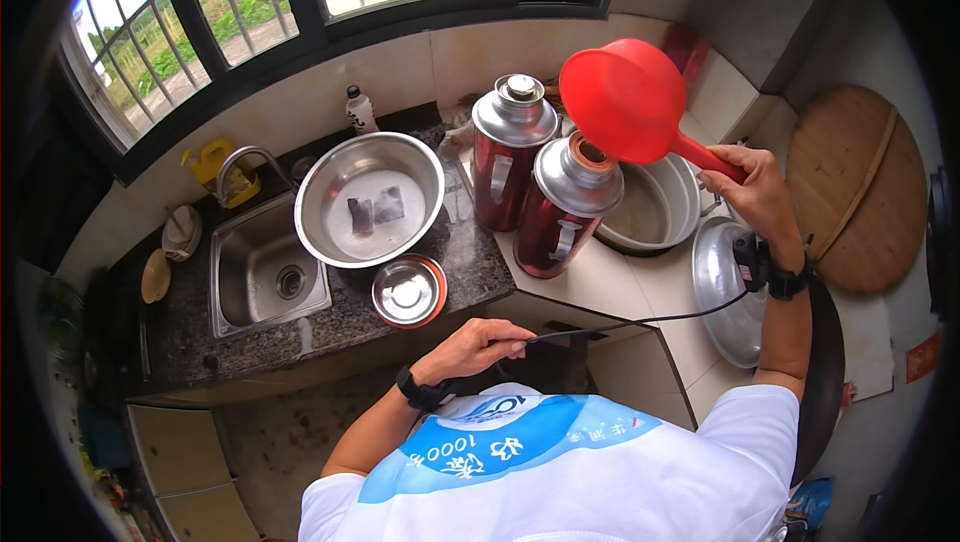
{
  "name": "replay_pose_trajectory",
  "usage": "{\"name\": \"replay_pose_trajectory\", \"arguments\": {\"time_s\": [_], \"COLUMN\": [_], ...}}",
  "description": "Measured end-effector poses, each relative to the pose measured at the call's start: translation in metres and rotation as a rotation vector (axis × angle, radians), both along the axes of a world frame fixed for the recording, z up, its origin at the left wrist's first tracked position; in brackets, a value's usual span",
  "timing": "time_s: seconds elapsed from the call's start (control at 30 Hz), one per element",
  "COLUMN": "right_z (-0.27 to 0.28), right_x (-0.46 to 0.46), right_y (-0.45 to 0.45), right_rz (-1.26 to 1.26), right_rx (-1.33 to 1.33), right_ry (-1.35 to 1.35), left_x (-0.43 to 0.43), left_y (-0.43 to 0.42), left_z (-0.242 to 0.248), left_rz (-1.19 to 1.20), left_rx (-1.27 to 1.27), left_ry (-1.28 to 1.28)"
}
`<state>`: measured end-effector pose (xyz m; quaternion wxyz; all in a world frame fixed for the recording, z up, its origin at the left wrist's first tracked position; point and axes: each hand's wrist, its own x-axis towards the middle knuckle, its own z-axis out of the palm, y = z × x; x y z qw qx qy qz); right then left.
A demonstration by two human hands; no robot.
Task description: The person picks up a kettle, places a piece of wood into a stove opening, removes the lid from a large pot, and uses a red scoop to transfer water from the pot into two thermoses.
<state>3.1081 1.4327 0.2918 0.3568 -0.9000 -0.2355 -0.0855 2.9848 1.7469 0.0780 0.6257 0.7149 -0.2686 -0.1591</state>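
Note:
My right hand (754,186) grips the handle of a red plastic water ladle (626,99), its bowl tilted over the open neck of the nearer red metal thermos flask (559,219). A second red thermos (510,159), with a metal cap on top, stands just behind it to the left. In front of my body, my left hand (476,347) pinches a thin black cable (637,323) that leads up to a device at my right wrist. Right of the flasks sits a round metal pot (649,204), partly hidden by the ladle. Whether water flows from the ladle cannot be seen.
On the granite counter (330,328) are a large steel basin (307,223) holding two dark flat pieces, a stack of small bowls (406,291) and a bottle (361,111). A steel sink (259,287) lies left. Rightward, a metal lid (724,287) is near a round wooden board (855,189).

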Motion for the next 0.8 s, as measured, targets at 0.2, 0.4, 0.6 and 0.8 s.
{"name": "replay_pose_trajectory", "arguments": {"time_s": [0.2, 0.4, 0.6, 0.8], "right_z": [-0.002, -0.032, -0.143, -0.231], "right_x": [0.0, 0.038, 0.133, 0.192], "right_y": [-0.005, -0.025, -0.069, -0.061], "right_rz": [0.022, -0.142, -0.278, -0.484], "right_rx": [-0.288, 0.069, -0.31, -0.636], "right_ry": [-0.041, 0.176, 0.043, 0.398], "left_x": [-0.001, -0.002, 0.004, 0.013], "left_y": [0.003, 0.004, -0.007, -0.026], "left_z": [0.0, 0.004, 0.013, 0.017], "left_rz": [0.007, 0.036, 0.045, 0.091], "left_rx": [0.003, 0.041, 0.104, 0.131], "left_ry": [0.02, 0.051, 0.08, 0.11]}}
